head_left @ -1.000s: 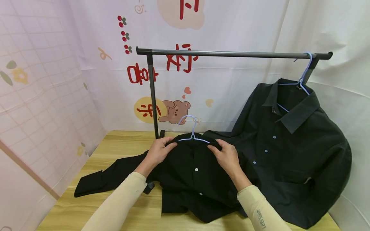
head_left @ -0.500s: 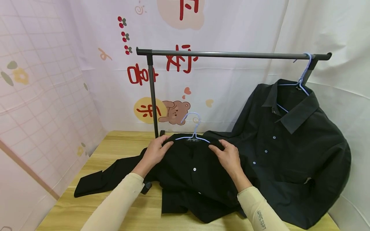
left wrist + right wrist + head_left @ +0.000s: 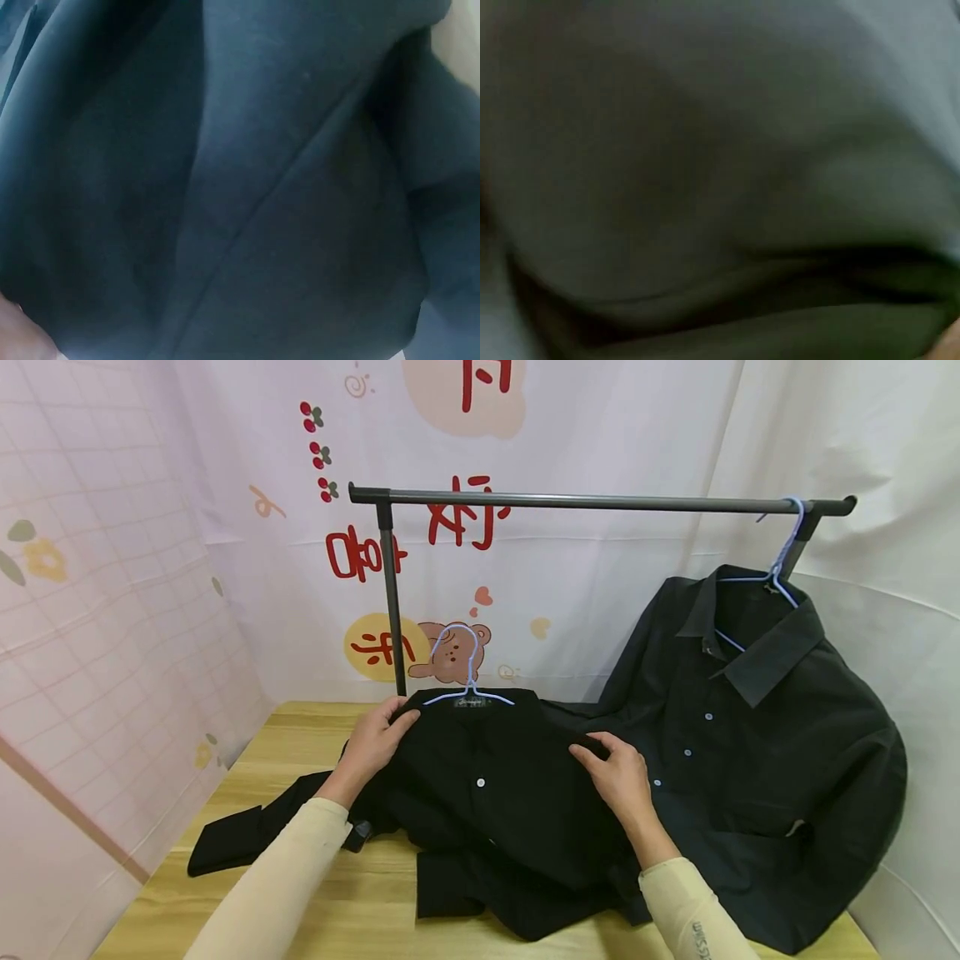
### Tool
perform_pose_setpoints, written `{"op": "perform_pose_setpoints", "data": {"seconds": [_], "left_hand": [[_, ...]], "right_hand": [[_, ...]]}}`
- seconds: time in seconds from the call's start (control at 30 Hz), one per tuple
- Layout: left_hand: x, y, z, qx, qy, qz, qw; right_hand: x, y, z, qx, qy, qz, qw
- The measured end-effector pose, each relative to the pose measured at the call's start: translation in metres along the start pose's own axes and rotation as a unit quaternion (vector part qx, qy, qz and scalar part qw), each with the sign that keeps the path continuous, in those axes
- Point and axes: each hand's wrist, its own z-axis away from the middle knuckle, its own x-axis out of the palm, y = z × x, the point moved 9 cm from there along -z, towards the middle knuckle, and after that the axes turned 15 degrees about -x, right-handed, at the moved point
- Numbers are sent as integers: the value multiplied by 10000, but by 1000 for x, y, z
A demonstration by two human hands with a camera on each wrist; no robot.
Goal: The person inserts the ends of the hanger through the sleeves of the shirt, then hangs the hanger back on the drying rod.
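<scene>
A black shirt (image 3: 525,785) with white buttons lies partly raised above the table, its collar end toward the rack. Inside its neck is a light blue hanger (image 3: 471,681), the hook standing up above the neckline. My left hand (image 3: 372,743) pinches the shirt's left shoulder between thumb and fingers. At the opposite shoulder, lower down, my right hand (image 3: 621,775) pinches the cloth. Dark fabric of the shirt (image 3: 247,187) fills the left wrist view. The right wrist view holds only blurred cloth, with a bit of skin at a corner.
A dark metal rack (image 3: 570,502) spans the back of the wooden table (image 3: 375,902). From its right end hangs another black shirt (image 3: 787,760) on a blue hanger (image 3: 791,539), draping onto the table. Printed white curtain (image 3: 600,427) stands behind. One sleeve (image 3: 232,839) stretches left across the tabletop.
The hanger and collar have shifted left and upward with my left hand. My right hand has moved rightward and slightly down, so the hands are farther apart and the shoulders spread wider.
</scene>
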Motion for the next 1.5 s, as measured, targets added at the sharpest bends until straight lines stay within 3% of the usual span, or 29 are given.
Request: {"op": "perform_pose_setpoints", "data": {"seconds": [0.2,0.37,0.63,0.9,0.97,1.13,1.33,1.4,1.43,1.5], "left_hand": [[-23,7,-8,118,334,229,9991],[-48,18,-13,274,831,336,9956],[-85,25,-17,242,1433,359,9887],[-97,20,-16,68,1548,532,9865],[-97,18,-15,41,1542,575,9864],[-93,15,-16,-27,1499,684,9863],[-91,11,-18,-43,1540,693,9856],[-90,10,-19,-31,1561,678,9854],[-90,10,-19,-27,1562,680,9854],[-87,10,-20,-8,1527,711,9857]], "right_hand": [[-3,15,4,326,-126,-328,9989],[-2,24,10,485,-147,-498,9975],[-3,41,18,647,-145,-45,9978],[3,57,29,987,-747,159,9922],[1,57,30,1170,-705,-128,9905],[-27,40,22,1422,321,-1521,9776],[-71,-5,3,904,1326,-2653,9507],[-76,-19,-1,656,1283,-3050,9414],[-75,-25,-2,537,1126,-3104,9424],[-68,-33,-2,437,442,-2780,9586]]}}
